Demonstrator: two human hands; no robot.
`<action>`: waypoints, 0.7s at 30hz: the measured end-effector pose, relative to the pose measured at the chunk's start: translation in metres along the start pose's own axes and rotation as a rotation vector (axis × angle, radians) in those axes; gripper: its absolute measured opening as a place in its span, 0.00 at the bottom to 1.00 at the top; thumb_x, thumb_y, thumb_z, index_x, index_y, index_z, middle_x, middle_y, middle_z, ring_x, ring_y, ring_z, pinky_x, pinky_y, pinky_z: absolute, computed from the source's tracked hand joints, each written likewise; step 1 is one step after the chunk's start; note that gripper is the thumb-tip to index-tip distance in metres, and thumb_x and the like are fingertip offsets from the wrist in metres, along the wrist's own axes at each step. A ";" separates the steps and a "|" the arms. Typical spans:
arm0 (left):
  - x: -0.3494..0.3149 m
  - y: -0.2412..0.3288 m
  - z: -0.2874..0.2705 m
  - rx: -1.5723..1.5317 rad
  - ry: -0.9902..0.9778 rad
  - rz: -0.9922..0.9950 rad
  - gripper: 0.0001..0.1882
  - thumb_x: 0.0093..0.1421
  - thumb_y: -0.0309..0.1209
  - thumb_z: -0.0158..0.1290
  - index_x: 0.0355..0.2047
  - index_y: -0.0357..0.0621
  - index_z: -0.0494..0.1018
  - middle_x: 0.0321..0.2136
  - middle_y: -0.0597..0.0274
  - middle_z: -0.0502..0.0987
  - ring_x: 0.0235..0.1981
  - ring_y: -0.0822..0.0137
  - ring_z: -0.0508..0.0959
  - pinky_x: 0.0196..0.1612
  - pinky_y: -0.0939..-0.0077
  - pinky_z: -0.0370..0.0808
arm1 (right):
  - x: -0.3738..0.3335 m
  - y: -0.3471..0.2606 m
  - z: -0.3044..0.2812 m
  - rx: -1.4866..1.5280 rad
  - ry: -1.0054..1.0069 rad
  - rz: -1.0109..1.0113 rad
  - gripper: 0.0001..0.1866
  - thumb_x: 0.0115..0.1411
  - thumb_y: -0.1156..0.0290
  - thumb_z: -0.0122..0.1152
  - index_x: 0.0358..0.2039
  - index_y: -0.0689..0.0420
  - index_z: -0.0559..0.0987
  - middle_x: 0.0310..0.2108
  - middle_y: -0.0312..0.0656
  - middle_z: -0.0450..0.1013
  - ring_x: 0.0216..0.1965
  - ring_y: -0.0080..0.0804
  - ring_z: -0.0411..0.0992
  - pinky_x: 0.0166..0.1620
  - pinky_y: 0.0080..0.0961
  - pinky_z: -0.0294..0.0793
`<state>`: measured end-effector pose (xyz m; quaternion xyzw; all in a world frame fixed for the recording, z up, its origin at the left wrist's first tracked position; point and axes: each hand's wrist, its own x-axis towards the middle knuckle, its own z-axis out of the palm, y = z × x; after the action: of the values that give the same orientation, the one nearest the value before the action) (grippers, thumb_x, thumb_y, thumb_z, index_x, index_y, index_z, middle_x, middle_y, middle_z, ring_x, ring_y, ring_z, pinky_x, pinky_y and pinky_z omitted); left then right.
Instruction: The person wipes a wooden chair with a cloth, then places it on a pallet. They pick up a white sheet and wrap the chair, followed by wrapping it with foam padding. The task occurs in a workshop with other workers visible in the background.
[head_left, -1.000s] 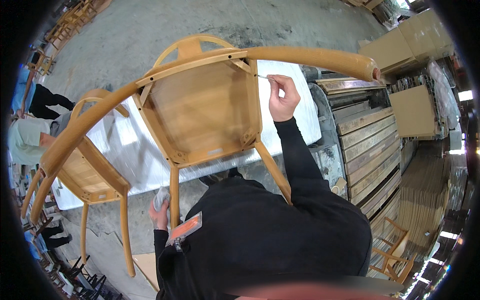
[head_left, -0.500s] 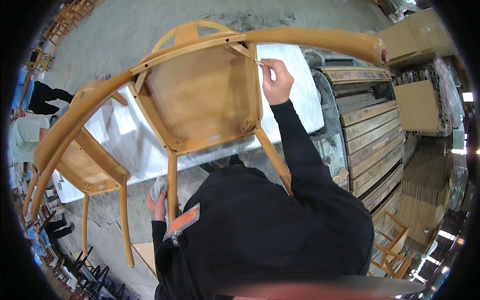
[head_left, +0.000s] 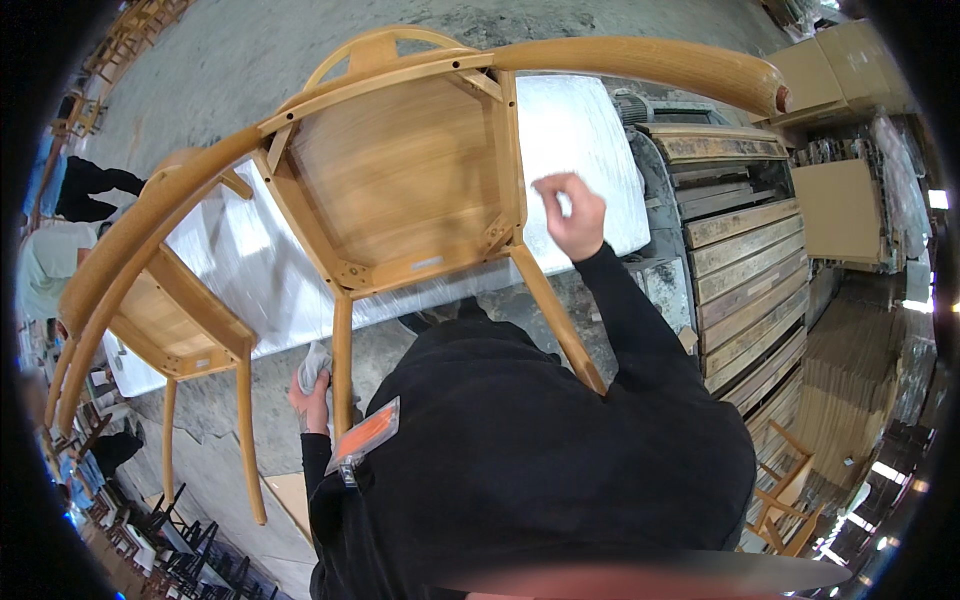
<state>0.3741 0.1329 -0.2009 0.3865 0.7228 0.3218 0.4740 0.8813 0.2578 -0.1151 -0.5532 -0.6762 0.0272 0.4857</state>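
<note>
Near chair (head_left: 405, 175): one, wooden, over the desk (head_left: 575, 130), seat underside turned up, in front of the person
Near legs (head_left: 343, 350): two, running down toward the person, one on each side
Long curved bars (head_left: 625, 65): two plain to see, sweeping out left and right from its far side
Corner braces (head_left: 278, 148): four; two slanting struts at the far corners, two blocks at the near ones
Pale label (head_left: 427, 263): one, on the near seat rail
Hands: two, well apart from each other
Left hand (head_left: 312, 400): closed round one grey wad of cloth (head_left: 315, 362), just beside the left near leg
Right hand (head_left: 572, 218): near the right seat rail, fingers curled; I cannot tell whether anything is pinched in it
Desk: one, covered in shiny white wrap
Second chair (head_left: 180, 325): one, wooden, also upturned, at the left
Third chair (head_left: 785, 500): one, lower right, partly hidden
Badge (head_left: 366, 436): one, orange, on the black top (head_left: 540, 450)
</note>
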 end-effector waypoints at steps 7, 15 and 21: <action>-0.002 0.003 0.002 0.050 0.019 -0.022 0.18 0.58 0.30 0.61 0.48 0.37 0.74 0.39 0.62 0.80 0.41 0.71 0.78 0.47 0.75 0.73 | -0.074 0.011 -0.004 -0.009 -0.260 0.076 0.08 0.50 0.83 0.63 0.30 0.58 0.77 0.32 0.41 0.77 0.28 0.39 0.77 0.30 0.29 0.77; -0.001 0.001 0.001 0.049 0.004 -0.005 0.19 0.57 0.30 0.60 0.48 0.38 0.74 0.41 0.61 0.79 0.43 0.70 0.77 0.49 0.74 0.72 | -0.086 0.021 0.001 -0.109 -0.343 -0.076 0.06 0.50 0.77 0.65 0.29 0.56 0.78 0.33 0.38 0.78 0.30 0.35 0.78 0.31 0.28 0.79; 0.003 -0.008 -0.001 0.094 0.028 0.009 0.21 0.55 0.33 0.62 0.47 0.37 0.75 0.40 0.57 0.81 0.42 0.67 0.79 0.49 0.72 0.73 | -0.084 0.018 0.000 -0.141 -0.458 -0.181 0.06 0.50 0.75 0.66 0.27 0.55 0.77 0.32 0.36 0.77 0.32 0.34 0.78 0.32 0.28 0.79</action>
<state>0.3704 0.1320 -0.2082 0.4071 0.7418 0.2951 0.4437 0.8872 0.1995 -0.1781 -0.5024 -0.8156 0.0608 0.2805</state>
